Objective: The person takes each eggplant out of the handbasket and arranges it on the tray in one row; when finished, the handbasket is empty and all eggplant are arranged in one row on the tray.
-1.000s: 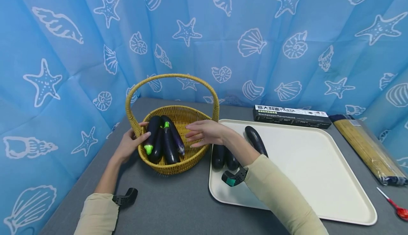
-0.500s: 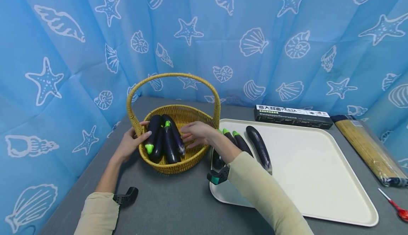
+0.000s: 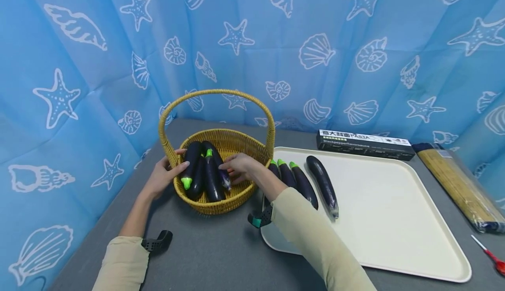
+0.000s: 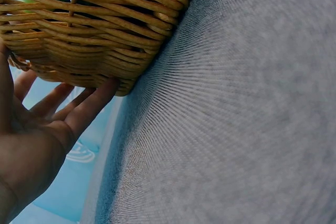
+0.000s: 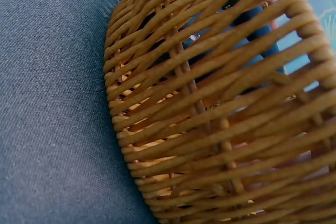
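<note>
A yellow wicker basket (image 3: 211, 208) with a tall handle holds several dark eggplants (image 3: 192, 157). My left hand (image 3: 161, 178) grips the basket's left side, thumb over the rim against an eggplant and fingers outside; in the left wrist view those fingers (image 4: 84, 106) press the woven wall. Inside the basket's right half is my right hand (image 3: 245, 166), its fingertips touching the rightmost eggplant (image 3: 224, 178). Some of its fingers are hidden, and in the right wrist view the basket wall (image 5: 220, 119) covers most of what lies behind.
Right of the basket lies a cream tray (image 3: 386, 221) with several eggplants (image 3: 323, 181) on its left part. Behind it sits a black pasta box (image 3: 364, 145). A bamboo mat (image 3: 453, 186) in plastic and a red spoon (image 3: 498, 264) lie farther right. A blue curtain (image 3: 276, 54) hangs behind.
My right hand has moved left and down into the basket, reaching the rightmost eggplant, and its arm uncovers more of the tray's eggplants. My left hand stays on the basket.
</note>
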`<state>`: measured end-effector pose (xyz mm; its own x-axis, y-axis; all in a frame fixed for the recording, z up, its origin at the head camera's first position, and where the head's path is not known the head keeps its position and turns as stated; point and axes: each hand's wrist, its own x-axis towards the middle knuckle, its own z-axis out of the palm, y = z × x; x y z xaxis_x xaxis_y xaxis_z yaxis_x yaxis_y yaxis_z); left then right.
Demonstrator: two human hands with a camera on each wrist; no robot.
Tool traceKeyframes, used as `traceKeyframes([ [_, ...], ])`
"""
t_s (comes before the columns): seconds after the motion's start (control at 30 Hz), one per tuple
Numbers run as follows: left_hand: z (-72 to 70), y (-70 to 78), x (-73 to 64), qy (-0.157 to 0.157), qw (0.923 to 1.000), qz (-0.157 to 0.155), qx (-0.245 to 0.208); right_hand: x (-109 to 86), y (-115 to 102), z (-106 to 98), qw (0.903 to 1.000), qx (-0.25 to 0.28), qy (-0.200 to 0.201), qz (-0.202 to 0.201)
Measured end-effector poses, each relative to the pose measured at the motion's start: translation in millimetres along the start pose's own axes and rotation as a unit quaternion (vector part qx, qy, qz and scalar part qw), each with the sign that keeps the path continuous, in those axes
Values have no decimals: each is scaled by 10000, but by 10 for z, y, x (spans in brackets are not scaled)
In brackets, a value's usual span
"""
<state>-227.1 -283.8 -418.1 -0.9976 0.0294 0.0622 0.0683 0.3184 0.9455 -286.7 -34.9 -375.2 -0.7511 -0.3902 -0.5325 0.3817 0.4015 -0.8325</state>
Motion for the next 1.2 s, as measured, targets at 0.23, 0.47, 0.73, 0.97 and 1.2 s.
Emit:
traceKeyframes([
  [0.23, 8, 1, 2, 8, 10000, -4, -53, 5, -5, 46, 9993, -370, 41, -66],
  [0.47, 6, -14, 14, -3, 10000, -13, -74, -22, -39, 15, 9995, -265, -99, 131],
  [0.73, 2, -34, 24, 2, 9999, -71, -101, -38, -38, -80, 9979, 116, -517, 380],
  [0.97, 2, -41, 25, 8, 9999, -29, -99, -97, -76, -178, 9985, 215, -427, 276],
  [1.2, 2, -32, 20, -5, 9999, 9, -103, -241, -161, -294, 9971, 313, -676, 148],
])
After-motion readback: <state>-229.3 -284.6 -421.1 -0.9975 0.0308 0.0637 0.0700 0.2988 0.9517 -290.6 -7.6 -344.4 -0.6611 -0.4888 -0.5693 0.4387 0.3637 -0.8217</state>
